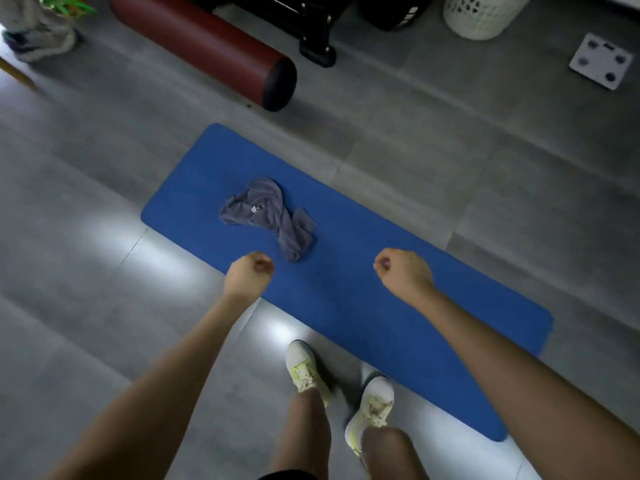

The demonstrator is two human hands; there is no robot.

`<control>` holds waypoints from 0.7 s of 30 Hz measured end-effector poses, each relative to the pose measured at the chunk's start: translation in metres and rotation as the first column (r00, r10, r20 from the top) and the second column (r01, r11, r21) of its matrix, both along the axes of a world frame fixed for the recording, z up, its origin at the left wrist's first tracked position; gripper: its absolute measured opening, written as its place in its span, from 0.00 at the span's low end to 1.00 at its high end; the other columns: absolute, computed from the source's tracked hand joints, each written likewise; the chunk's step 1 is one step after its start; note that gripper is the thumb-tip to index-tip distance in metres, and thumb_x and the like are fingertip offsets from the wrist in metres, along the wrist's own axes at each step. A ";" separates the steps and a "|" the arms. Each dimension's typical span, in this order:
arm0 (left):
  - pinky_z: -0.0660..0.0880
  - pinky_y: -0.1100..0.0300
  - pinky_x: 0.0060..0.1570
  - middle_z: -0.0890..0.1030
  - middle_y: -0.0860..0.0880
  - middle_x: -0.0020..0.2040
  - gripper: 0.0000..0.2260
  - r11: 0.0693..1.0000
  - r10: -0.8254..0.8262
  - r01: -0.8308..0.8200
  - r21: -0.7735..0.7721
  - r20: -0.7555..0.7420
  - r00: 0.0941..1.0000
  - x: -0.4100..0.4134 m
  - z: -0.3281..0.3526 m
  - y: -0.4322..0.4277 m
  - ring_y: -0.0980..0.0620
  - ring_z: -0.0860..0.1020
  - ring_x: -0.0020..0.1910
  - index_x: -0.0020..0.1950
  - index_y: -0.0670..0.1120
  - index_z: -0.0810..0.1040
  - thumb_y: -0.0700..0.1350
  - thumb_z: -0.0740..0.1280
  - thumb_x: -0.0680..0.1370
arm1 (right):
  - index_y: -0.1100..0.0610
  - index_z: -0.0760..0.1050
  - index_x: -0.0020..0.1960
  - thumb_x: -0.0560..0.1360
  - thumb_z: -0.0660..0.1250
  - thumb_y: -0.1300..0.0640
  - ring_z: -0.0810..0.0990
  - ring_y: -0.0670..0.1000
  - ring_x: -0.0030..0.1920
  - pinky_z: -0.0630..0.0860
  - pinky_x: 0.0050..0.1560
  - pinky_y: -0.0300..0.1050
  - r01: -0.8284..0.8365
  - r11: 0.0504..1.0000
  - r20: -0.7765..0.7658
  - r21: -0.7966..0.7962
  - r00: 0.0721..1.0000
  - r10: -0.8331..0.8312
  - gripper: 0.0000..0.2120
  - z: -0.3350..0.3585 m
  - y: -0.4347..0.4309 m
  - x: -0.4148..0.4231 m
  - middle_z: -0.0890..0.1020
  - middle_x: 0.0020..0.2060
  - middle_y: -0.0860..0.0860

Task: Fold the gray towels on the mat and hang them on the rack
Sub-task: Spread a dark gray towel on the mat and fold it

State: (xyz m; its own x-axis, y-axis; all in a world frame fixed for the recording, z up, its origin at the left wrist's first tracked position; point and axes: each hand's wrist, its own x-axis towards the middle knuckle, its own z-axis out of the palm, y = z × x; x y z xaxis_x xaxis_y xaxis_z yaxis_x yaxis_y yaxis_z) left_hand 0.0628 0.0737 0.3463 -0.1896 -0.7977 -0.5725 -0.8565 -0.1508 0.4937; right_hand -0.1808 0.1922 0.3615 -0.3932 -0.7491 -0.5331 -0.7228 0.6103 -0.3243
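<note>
Person stands at near edge of blue mat [363, 220], left hand [249, 271] and right hand [403, 270] both curled into empty fists above it, likely poised to reach down for 1 gray towel [266, 216] lying crumpled, unfolded toward mat's left end; rack not visible.

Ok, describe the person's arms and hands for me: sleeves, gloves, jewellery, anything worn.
Both arms are bare as far up as the frame shows, no sleeves in view. The left hand and right hand wear no gloves, and no watch, bracelet or ring shows, though blur could hide a thin ring.
</note>
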 end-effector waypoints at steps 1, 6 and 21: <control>0.68 0.61 0.42 0.81 0.44 0.47 0.07 1.000 -0.017 0.017 -0.009 0.018 1.000 -0.004 -0.011 0.007 0.47 0.75 0.43 0.50 0.42 0.79 0.41 0.62 0.77 | 0.55 0.76 0.54 0.79 0.60 0.53 0.79 0.53 0.50 0.75 0.44 0.44 0.016 1.000 0.011 -0.004 1.000 -0.016 0.10 -0.008 0.009 -0.001 0.81 0.50 0.51; 0.73 0.56 0.44 0.80 0.41 0.48 0.07 0.990 -0.107 0.115 -0.078 0.104 0.989 -0.021 -0.090 0.052 0.41 0.77 0.46 0.47 0.43 0.79 0.39 0.61 0.75 | 0.55 0.76 0.55 0.79 0.60 0.54 0.79 0.51 0.50 0.73 0.44 0.43 0.081 0.996 0.060 -0.033 0.995 -0.079 0.10 -0.073 0.060 -0.008 0.81 0.51 0.50; 0.69 0.48 0.53 0.74 0.36 0.56 0.15 0.911 -0.094 0.160 -0.380 0.188 0.978 -0.062 -0.479 0.045 0.36 0.71 0.56 0.60 0.38 0.73 0.43 0.66 0.76 | 0.54 0.73 0.62 0.78 0.62 0.51 0.78 0.51 0.49 0.73 0.49 0.44 0.174 0.972 0.147 -0.155 0.977 -0.152 0.14 -0.465 0.101 -0.036 0.80 0.48 0.50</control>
State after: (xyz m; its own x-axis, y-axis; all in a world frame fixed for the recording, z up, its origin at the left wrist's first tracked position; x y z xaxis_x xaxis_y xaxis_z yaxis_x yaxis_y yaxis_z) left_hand 0.0004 0.1188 -0.1329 -0.2357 -0.9387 -0.2514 -0.9285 0.1412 0.3434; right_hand -0.2164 0.2935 -0.1034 -0.4514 -0.7632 -0.4623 -0.5615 0.6456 -0.5175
